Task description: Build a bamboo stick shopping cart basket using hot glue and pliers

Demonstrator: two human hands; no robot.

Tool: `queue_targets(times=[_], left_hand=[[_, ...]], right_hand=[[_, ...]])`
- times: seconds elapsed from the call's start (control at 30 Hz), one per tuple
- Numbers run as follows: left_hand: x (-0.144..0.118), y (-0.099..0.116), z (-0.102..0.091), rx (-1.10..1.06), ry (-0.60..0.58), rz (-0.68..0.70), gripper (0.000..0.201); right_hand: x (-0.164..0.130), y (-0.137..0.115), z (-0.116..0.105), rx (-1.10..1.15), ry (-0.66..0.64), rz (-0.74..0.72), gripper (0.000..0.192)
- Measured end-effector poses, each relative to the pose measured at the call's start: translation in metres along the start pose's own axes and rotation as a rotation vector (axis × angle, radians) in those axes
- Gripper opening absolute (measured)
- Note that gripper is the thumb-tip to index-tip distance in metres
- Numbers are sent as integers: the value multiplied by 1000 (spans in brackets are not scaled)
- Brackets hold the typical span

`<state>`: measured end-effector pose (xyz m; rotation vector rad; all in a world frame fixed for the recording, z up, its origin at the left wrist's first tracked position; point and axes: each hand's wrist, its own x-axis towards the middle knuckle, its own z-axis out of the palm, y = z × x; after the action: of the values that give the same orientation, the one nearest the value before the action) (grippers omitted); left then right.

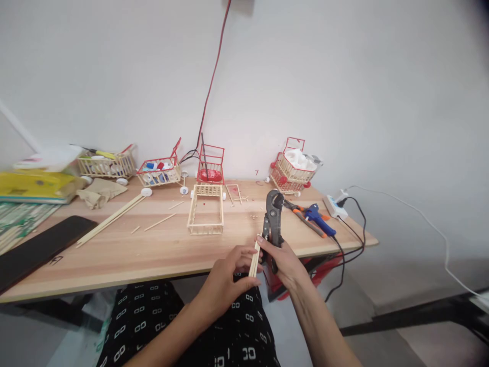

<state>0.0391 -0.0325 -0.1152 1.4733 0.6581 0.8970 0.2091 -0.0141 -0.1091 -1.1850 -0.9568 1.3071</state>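
In front of the table's near edge, my left hand (229, 272) is closed round a small bundle of short wooden sticks (254, 259). My right hand (287, 261) grips a black pipe cutter (273, 216) by its handles, with its head pointing up and away from me. The right thumb touches the upper end of the sticks, which lie alongside the cutter's handles. Just beyond my hands, an open wooden stick frame (206, 230) with slatted sides rests on the table. Parts of the cutter's handles are hidden by my right hand.
Small stick carts (160, 172) stand along the wall, some filled with odds and ends. Pliers (305, 219), a blue glue gun (320, 220) and a power strip (335, 208) lie at right. Long sticks (110, 220), a black phone-like slab (42, 250) and yellow packets (36, 186) are at left.
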Motion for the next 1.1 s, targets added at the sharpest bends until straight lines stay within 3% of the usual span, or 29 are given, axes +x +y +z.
queue_targets(times=[0.17,0.33,0.6,0.83,1.1], left_hand=[[-4,7,-3,-175,-68,6,35],[-6,6,-7,-211,-135,-35,41],[-4,0,-8,-84,-91,-36,30],[-3,-1,-7,-243,-88,-129,33],[-2,-3,-9,-280,-87,-133,33]], right_hand=[[3,-2,-4,-21,8,-25,38],[3,-3,-4,-26,-1,-16,38],[0,-5,1,-37,-18,-5,37],[-4,-9,3,-76,-47,7,37],[-3,-7,1,-80,-41,10,37]])
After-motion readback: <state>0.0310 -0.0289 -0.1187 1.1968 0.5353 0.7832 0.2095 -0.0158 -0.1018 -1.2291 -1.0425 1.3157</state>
